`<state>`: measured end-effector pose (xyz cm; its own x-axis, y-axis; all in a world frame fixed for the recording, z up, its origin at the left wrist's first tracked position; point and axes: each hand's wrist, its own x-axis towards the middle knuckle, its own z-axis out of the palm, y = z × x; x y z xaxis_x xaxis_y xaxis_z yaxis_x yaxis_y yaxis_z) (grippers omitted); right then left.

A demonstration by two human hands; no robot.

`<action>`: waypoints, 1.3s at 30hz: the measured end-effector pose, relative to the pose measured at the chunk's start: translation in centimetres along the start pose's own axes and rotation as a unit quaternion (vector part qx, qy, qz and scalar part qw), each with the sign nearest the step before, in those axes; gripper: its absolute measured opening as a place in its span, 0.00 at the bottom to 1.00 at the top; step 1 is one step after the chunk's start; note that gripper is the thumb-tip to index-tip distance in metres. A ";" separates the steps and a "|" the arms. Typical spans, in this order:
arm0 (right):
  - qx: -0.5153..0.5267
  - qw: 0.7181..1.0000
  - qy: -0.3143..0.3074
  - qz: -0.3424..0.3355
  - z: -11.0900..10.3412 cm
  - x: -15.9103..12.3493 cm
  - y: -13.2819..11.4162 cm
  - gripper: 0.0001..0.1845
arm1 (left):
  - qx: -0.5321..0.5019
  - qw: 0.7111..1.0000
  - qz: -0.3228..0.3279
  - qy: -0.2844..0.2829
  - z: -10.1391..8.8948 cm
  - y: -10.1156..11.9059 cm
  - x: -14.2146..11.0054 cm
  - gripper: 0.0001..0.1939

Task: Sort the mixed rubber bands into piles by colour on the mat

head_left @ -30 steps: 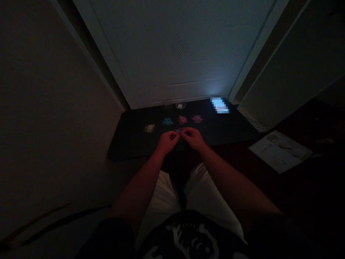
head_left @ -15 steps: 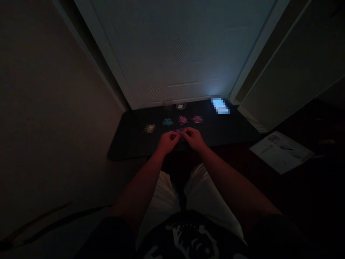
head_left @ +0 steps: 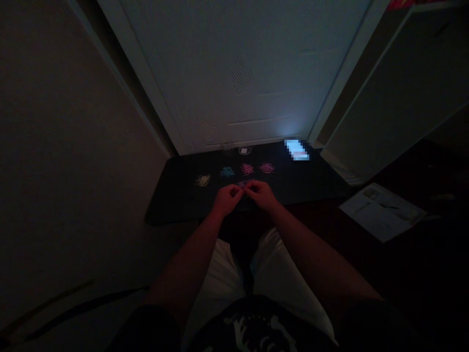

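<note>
In dim light my left hand point(head_left: 227, 198) and my right hand point(head_left: 262, 192) meet over the near edge of a dark table point(head_left: 304, 183). Thumb and fingers of each hand are pinched close together; what lies between the fingertips is too small and dark to make out. Just beyond the fingertips is a pile of thin purplish sticks point(head_left: 245, 183), partly covered by the hands. Farther back lie separate piles: pale yellow sticks point(head_left: 202, 180), blue sticks point(head_left: 227, 171), pink sticks point(head_left: 247, 168) and magenta-pink sticks point(head_left: 267, 168).
At the back edge stand a clear cup point(head_left: 227, 146) and a round clear lid point(head_left: 245, 151) with a white patch. A lit phone point(head_left: 296, 149) leans at the back right. Behind rises a white door point(head_left: 205, 63) with heart patterns. A pale flat board point(head_left: 381, 212) lies on the right.
The view has tilted slightly, so the table and piles appear a little lower. Both hands stay together at the purplish pile, with only small finger movement.
</note>
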<state>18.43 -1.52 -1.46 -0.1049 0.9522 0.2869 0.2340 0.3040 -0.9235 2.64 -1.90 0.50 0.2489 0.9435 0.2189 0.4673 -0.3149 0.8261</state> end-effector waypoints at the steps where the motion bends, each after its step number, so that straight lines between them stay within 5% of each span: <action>1: 0.006 1.000 0.000 0.003 0.0 0.0 0.0 0.09 | 0.000 1.000 -0.001 0.001 0.0 0.0 0.0 0.11; 39: -0.005 1.000 0.017 0.012 0.4 0.0 -0.3 0.05 | 0.027 0.999 0.016 0.007 -0.2 -0.6 0.0 0.10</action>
<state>18.01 -1.61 -1.23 -0.0652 0.9598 0.2729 0.2463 0.2805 -0.9277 2.18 -1.70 0.11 0.2528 0.9342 0.2517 0.5053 -0.3493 0.7891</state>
